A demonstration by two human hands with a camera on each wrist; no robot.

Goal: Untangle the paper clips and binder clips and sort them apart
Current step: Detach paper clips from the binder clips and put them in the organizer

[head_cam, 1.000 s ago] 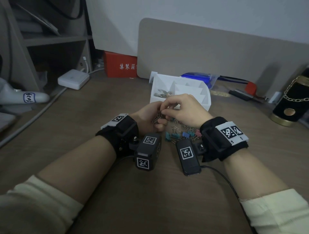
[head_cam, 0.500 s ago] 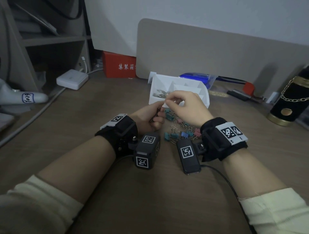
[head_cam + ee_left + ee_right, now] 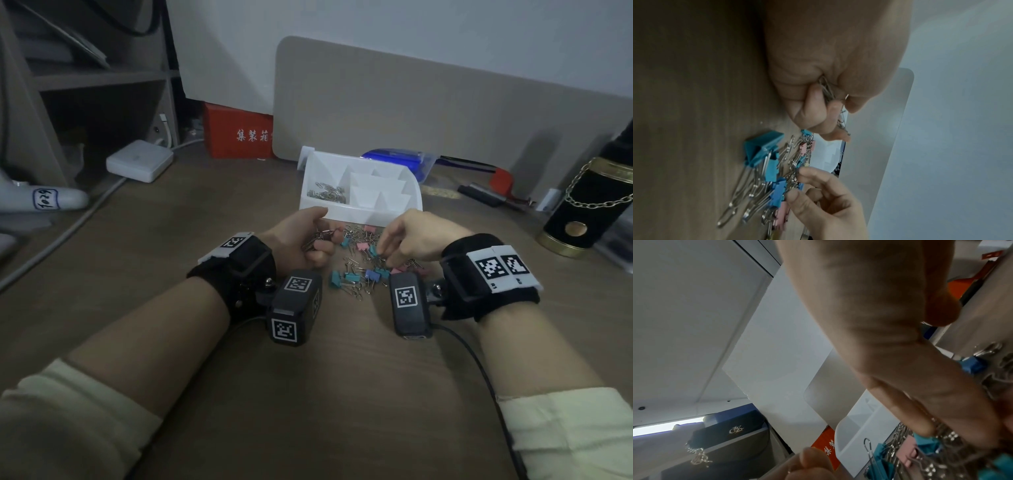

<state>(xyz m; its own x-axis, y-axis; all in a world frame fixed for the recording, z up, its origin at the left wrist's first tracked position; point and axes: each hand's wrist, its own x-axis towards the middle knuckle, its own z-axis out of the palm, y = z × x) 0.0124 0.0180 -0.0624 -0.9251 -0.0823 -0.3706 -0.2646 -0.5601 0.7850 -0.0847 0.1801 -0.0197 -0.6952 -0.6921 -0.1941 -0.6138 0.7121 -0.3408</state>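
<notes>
While our left hand (image 3: 301, 240) grips a bunch of paper clips (image 3: 828, 91), our right hand (image 3: 411, 240) pinches into the mixed pile (image 3: 363, 260) on the desk (image 3: 308, 394). Some paper clips already lie in the white organizer's (image 3: 359, 214) left compartment, so we judge most sorting remains.

Shiny metal paper clips (image 3: 327, 195), matt wood desk (image 3: 342, 394).

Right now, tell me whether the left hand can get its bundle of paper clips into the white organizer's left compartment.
Probably yes. The left hand grips the paper clips just in front of the white organizer, whose left compartment lies open on top with clips already inside. Nothing stands between; the right hand works the pile off to the side.
</notes>
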